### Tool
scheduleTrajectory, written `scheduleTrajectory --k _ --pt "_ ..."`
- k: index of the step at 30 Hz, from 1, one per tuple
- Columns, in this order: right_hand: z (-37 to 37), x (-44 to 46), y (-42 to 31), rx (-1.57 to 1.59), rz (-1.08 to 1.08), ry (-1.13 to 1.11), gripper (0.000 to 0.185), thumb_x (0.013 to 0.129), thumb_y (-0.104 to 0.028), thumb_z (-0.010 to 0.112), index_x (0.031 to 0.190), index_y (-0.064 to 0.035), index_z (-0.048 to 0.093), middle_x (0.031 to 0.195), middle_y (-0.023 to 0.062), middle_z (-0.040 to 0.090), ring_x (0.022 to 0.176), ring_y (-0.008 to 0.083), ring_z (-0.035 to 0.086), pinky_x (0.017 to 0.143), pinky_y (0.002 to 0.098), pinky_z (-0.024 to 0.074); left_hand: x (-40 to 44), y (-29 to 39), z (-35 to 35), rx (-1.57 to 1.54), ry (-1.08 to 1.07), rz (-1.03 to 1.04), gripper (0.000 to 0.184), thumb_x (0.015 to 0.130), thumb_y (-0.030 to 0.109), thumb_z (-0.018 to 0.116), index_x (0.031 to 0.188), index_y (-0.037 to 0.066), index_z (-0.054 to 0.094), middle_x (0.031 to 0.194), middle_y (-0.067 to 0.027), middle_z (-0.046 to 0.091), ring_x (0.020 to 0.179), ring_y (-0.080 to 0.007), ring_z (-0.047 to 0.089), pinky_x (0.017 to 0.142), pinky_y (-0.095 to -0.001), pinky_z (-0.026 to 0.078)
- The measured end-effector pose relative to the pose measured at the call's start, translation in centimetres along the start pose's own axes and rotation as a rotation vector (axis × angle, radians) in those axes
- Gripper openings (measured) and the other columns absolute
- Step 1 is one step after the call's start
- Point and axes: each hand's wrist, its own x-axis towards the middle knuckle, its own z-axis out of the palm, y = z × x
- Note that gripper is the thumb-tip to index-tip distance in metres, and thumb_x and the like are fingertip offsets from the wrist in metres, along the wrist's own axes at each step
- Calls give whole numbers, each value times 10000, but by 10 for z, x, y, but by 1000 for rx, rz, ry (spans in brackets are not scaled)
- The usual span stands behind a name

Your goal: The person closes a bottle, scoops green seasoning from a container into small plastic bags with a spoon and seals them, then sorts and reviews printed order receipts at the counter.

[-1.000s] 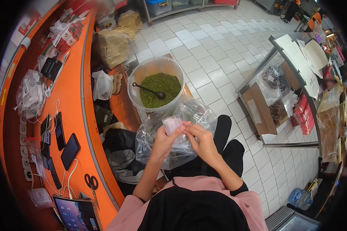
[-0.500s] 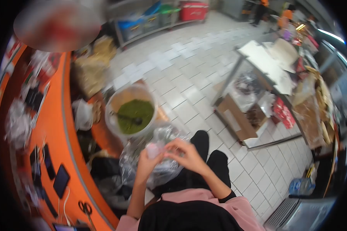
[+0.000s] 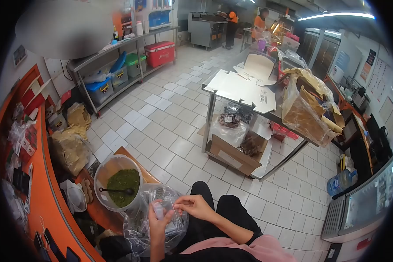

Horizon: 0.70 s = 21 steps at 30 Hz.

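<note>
My left hand point(image 3: 157, 225) is closed around a small translucent plastic cup point(image 3: 159, 211), held above a large clear plastic bag point(image 3: 135, 233) by my lap. Just to the right, my right hand point(image 3: 197, 206) has thumb and fingertips pinched together near the cup; what lies between them, if anything, is too small to make out. Beyond the bag stands a white plastic bucket point(image 3: 101, 174) containing a chopped green mass point(image 3: 125, 180). A black spoon point(image 3: 128, 191) rests on the green, its handle toward the left wall of the bucket.
An orange counter point(image 3: 52, 192) with phones runs along my left. Ahead right, a metal-framed table point(image 3: 207, 115) bears flat white cardboard, with an open carton point(image 3: 231, 155) below. A shelf with bins and a red cooler point(image 3: 160, 53) stands farther back. Two people work at the far end.
My view has tilted up, bringing more of the room into sight. The cup is still in my left hand, and my right fingers have drawn together into a pinch.
</note>
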Motion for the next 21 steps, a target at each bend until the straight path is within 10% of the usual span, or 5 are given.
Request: scheduleTrajectory --k 5,11,18,21 --pt "-9 0 3 -251 -160 285 129 825 -102 635 879 16 630 710 42 620 627 71 566 586 200 461 6 -2 -32 -402 316 -72 277 776 73 660 991 91 486 626 62 383 488 -28 365 422 -167 274" --pt "23 -8 -5 -405 -292 190 124 764 -112 674 800 -11 612 675 70 589 564 130 553 542 277 457 -5 5 -13 461 52 204 116 762 120 695 809 34 634 771 -43 646 625 -104 572 589 -244 459" --pt "17 -8 -13 -218 -169 -46 138 791 -91 654 863 13 600 709 73 594 588 105 586 543 242 475 -10 9 -17 536 65 35 133 761 130 694 806 7 672 762 -71 665 694 -121 614 632 -252 473" --pt "15 -5 -4 -171 -196 -97 136 803 -93 631 873 6 569 737 87 566 594 148 587 540 274 475 -10 12 -18 712 14 285 165 732 139 699 847 29 655 795 -76 645 690 -207 632 606 -292 486"
